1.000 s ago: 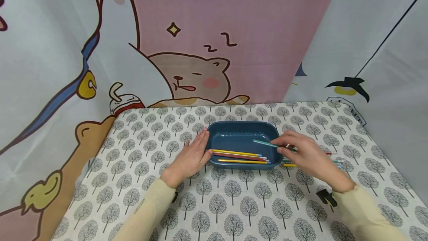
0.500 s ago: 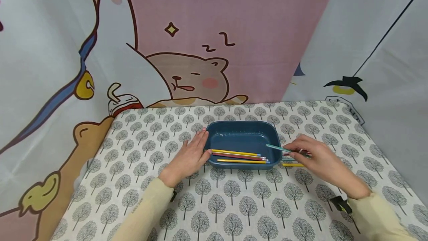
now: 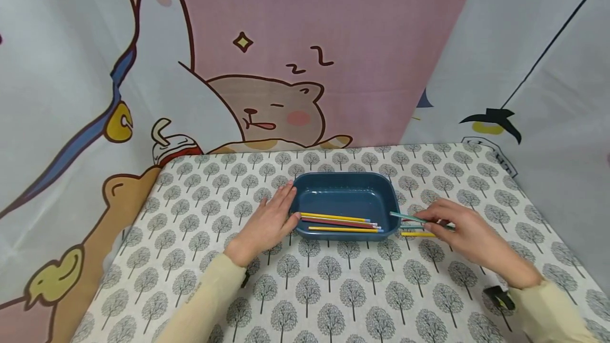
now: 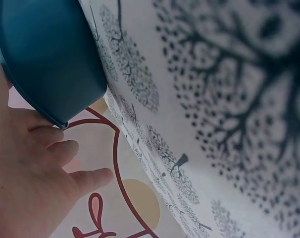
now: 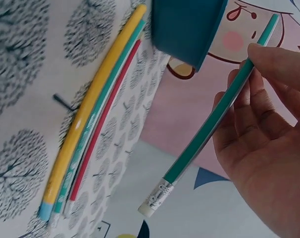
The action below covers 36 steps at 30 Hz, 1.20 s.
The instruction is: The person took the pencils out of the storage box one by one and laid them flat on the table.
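Observation:
My right hand [image 3: 464,229] pinches a green pencil [image 5: 207,126] between thumb and fingers, its white eraser end pointing away from the dish. In the head view the pencil's other end overlaps the right rim of a dark blue rectangular dish [image 3: 333,202]. My left hand [image 3: 264,229] rests against the dish's left end, fingers along the rim. Inside the dish, near its front wall, lie yellow pencils [image 3: 340,229] and a red pencil [image 3: 333,221]. Below my right hand, a yellow pencil [image 5: 83,124], a green pencil [image 5: 97,116] and a red pencil [image 5: 107,119] lie side by side on the table.
A white cloth with grey tree prints [image 3: 329,290] covers the table. Behind it hangs a curtain [image 3: 381,57] with cartoon animals, and grey-white fabric [image 3: 562,120] rises along the right side.
My right hand has moved right and slightly down, drawing the green pencil from over the dish's inside to its right rim. The left hand stays at the dish's left end.

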{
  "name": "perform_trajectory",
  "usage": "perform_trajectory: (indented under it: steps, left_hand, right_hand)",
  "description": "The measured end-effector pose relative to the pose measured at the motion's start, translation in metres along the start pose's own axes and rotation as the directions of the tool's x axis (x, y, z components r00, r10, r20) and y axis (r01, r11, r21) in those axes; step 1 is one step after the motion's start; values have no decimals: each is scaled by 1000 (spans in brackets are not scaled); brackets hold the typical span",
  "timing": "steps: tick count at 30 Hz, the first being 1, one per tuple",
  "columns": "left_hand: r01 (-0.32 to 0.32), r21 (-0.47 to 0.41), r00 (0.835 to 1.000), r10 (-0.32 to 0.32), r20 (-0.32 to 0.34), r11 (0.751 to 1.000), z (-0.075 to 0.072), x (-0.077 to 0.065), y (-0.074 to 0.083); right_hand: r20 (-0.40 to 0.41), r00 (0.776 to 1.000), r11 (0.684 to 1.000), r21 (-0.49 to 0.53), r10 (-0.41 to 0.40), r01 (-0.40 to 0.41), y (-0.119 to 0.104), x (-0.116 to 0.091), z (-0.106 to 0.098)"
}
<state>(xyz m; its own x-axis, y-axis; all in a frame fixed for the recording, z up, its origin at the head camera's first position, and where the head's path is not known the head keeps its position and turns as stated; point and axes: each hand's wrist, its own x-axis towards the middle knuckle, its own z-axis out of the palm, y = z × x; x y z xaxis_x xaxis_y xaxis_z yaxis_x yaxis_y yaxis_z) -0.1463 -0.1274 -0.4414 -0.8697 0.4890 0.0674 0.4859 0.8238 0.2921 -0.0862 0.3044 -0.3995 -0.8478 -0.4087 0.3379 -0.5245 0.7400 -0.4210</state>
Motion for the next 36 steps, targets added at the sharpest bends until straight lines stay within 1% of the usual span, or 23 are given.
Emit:
perform_trajectory:
  steps: [7, 12, 15, 20, 24, 31, 36]
  left_hand:
    - [-6, -1, 1000, 6, -10, 1000, 1, 1, -1]
    - [16, -3, 1000, -16, 17, 1000, 1, 1, -1]
    - [20, -3, 999, -20, 31, 1000, 1, 1, 0]
    - [10, -2, 999, -10, 31, 1000, 1, 1, -1]
    - [7, -2, 1000, -7, 26, 1000, 1, 1, -1]
    - [16, -1, 999, -16, 37, 1000, 1, 1, 0]
    - [10, 1, 999, -10, 34, 1000, 1, 0, 0]
  right_hand:
    - [33, 999, 999, 7, 35, -35, 10, -7, 0]
    - [47, 997, 998, 23, 64, -65, 15, -12, 2]
    - [41, 998, 999, 11, 52, -52, 19, -16, 3]
    - [49, 998, 999, 2, 46, -46, 25, -21, 5]
    - [82, 994, 997, -3, 77, -77, 29, -23, 6]
    - [130, 983, 992, -37, 126, -123, 35, -26, 8]
    - [138, 982, 991, -59, 128, -121, 39, -27, 10]
